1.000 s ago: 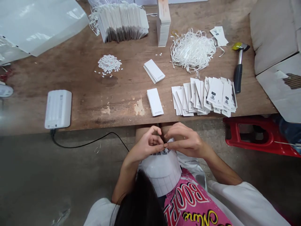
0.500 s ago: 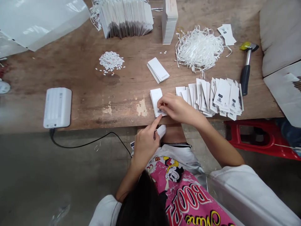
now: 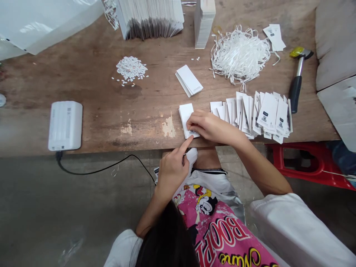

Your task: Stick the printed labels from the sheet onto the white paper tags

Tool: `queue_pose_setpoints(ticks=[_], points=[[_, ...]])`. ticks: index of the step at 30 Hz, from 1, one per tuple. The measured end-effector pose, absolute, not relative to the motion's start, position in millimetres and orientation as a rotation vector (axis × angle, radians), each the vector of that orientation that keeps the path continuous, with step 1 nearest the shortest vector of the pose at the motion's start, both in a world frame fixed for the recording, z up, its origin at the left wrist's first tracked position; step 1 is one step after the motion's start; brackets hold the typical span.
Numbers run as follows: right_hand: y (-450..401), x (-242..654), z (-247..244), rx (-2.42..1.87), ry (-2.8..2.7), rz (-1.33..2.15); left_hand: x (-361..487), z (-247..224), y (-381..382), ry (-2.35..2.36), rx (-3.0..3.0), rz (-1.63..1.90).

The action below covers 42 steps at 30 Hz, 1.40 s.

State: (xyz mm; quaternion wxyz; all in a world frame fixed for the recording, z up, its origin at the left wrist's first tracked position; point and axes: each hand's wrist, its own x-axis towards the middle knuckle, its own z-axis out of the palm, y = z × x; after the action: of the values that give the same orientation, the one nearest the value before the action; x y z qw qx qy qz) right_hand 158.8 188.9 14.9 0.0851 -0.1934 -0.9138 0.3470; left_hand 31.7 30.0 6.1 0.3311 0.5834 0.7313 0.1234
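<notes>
A small stack of white cards [image 3: 185, 113] lies near the table's front edge. My right hand [image 3: 210, 127] rests over its right side, thumb and index finger pinched together low on the top card; what they hold is too small to tell. My left hand [image 3: 174, 167] is just in front of the edge, index finger pointing at the stack's bottom edge, other fingers curled by a white item [image 3: 191, 154] that is partly hidden. Behind lies a second small stack of cards [image 3: 189, 81]. Many overlapping printed cards [image 3: 268, 113] spread to the right.
Around are a pile of small white pieces [image 3: 130, 69], tangled white strings [image 3: 240, 55], a hammer [image 3: 297, 83], a long row of cards [image 3: 151, 18], an upright card stack [image 3: 204, 26], a white cabled device [image 3: 66, 126] and a red stool [image 3: 308, 167] below the table's right end.
The camera view has shifted slightly, so the table items appear a little displaced. My right hand stays pinched over the card stack, and my left index finger remains at its lower edge.
</notes>
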Motion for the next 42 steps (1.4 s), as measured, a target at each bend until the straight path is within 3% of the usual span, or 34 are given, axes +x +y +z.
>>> queue_pose_setpoints(ticks=[22, 28, 37, 42], points=[[183.8, 159.1, 13.6, -0.591, -2.825, 0.799, 35.0, 4.6, 34.4, 1.976, 1.594, 0.260], [157.6, 169.8, 4.6, -0.873, -2.520, 0.565, 35.9, 4.6, 35.2, 1.991, 1.584, 0.240], [120.3, 178.6, -27.5, -0.696, -2.634, 0.205, 30.0, -6.2, 19.6, 1.944, 1.289, 0.624], [122.1, 184.7, -20.4, -0.653, -2.629, 0.310, 30.7, -9.7, 10.7, 1.923, 1.208, 0.687]])
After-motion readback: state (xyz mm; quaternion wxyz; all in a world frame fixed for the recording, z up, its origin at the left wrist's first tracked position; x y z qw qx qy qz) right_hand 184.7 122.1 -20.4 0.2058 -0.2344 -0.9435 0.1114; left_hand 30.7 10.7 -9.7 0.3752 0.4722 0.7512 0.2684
